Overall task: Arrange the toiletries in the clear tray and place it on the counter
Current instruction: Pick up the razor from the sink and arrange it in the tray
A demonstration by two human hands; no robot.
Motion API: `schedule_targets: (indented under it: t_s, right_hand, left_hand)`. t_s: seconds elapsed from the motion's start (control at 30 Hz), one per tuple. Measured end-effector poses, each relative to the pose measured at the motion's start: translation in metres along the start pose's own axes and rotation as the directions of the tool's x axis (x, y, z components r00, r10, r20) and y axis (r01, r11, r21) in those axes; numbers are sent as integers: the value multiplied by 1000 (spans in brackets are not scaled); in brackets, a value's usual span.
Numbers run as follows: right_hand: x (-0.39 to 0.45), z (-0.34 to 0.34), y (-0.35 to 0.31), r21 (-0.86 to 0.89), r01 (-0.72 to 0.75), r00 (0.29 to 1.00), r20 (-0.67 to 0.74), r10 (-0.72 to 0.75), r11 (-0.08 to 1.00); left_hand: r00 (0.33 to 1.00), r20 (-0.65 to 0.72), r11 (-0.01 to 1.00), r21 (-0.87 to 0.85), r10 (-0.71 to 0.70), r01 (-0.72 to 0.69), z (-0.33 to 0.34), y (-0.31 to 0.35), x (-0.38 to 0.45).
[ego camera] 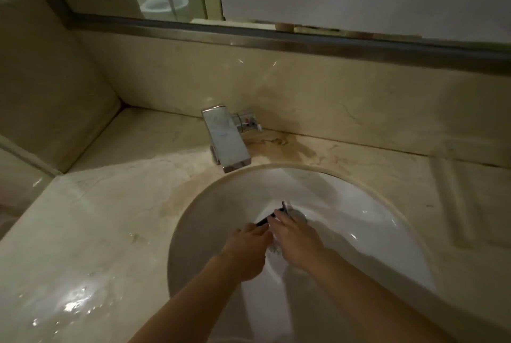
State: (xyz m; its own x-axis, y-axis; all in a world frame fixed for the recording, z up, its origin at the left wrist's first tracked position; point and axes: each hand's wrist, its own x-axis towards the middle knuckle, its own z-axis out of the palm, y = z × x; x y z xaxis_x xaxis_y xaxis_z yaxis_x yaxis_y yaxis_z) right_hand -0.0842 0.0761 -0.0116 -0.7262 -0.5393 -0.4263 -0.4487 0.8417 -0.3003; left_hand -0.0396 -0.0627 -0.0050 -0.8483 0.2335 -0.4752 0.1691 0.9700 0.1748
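Note:
Both of my hands are down inside the white sink basin [359, 212]. My left hand [246, 251] is curled around the near end of a thin black item [264, 221], whose kind I cannot tell. The fingers of my right hand [296, 240] pinch the same black item further along, close to the drain [300, 215]. Something pale and crumpled [276, 249] shows between my palms. A clear tray [453, 204], faint and seemingly empty, lies on the counter right of the basin.
A chrome faucet [226, 140] stands behind the basin. The beige marble counter [96, 232] is wet and glossy at the left. A mirror with a metal frame [276, 35] runs along the back wall.

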Motion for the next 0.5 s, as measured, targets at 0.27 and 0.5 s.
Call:
schedule_targets:
  t_s: [0.27, 0.5]
  right_hand:
    - [35, 19, 4, -226, -21, 997, -76, 4, 974]
    - [28, 21, -2, -311, -26, 996, -92, -3, 950]
  left_hand:
    - [998, 57, 971, 234, 29, -41, 14, 6, 21]
    - [997, 73, 989, 147, -4, -6, 17, 1, 14]
